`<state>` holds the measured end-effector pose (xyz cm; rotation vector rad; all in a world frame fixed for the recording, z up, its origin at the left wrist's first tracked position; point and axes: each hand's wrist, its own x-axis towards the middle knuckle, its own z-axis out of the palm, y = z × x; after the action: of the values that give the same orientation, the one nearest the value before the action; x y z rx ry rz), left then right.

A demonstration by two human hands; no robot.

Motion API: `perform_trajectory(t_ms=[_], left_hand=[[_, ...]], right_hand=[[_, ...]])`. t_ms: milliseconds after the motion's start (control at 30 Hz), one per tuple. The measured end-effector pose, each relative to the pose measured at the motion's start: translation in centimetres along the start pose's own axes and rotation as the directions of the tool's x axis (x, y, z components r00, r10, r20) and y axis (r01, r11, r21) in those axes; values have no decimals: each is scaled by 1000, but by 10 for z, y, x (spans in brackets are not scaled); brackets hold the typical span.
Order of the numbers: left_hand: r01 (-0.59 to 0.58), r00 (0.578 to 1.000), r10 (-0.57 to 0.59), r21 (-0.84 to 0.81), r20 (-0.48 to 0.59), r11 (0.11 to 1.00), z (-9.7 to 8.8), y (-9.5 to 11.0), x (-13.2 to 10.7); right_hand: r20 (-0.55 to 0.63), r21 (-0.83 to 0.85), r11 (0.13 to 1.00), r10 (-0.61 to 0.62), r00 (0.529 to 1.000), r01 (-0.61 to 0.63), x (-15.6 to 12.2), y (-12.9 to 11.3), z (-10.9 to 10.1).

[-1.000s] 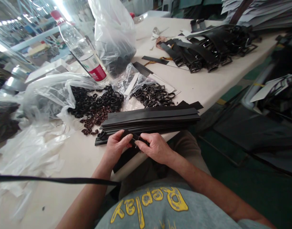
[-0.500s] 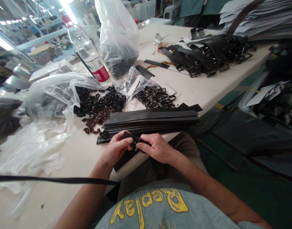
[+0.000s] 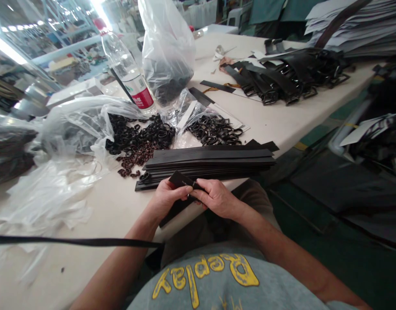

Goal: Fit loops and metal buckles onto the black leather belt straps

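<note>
A dark belt strap [image 3: 181, 179] is pinched between the thumb and fingers of my left hand [image 3: 167, 196], its flat end pointing up and away. Close by on the right, my right hand [image 3: 217, 198] grips the same strap, thumb pressed toward the left thumb. A small metal glint, probably part of a buckle, shows between the hands; the fingers hide most of it. Just beyond them lies a stack of black strips [image 3: 210, 159]. Black loops [image 3: 152, 133] and brown loops [image 3: 136, 159] are heaped behind its left end, and black buckles [image 3: 217, 131] behind its middle.
A plastic bottle [image 3: 129, 73] and a filled clear bag [image 3: 167, 56] stand at the back. Crumpled plastic [image 3: 49, 185] covers the left of the table. Buckled belts [image 3: 282, 77] are piled at the far right, near a paper stack [image 3: 378, 26]. A black cord [image 3: 71, 242] crosses at left.
My hands have come closer together, thumbs now nearly meeting over the strap. The metal piece seen between them is now mostly covered. The whole view has shifted slightly.
</note>
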<state>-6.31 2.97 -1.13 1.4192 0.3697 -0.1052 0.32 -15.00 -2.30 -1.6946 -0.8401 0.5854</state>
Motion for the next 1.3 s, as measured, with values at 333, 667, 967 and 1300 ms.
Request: perform_trajectory(t_ms=[333,667,967,1300], left_hand=[[-50,989,44,-41,-140,998,12,8,-3],[-2,995,-17,-180,-102,984,3,13,-2],[209,977,-207,-386,48,899,-1,13,-5],[153,988,-145,-368,49,917,2,14,-6]], right_hand=[[-19,94,995,34,999,-32,2,0,2],[-49,8,1000,-9,999,9,3,-6,-1],[-51,45,999,-9,999,12,3,5,-5],[-53,44,999,-28,998,30,4,3,-8]])
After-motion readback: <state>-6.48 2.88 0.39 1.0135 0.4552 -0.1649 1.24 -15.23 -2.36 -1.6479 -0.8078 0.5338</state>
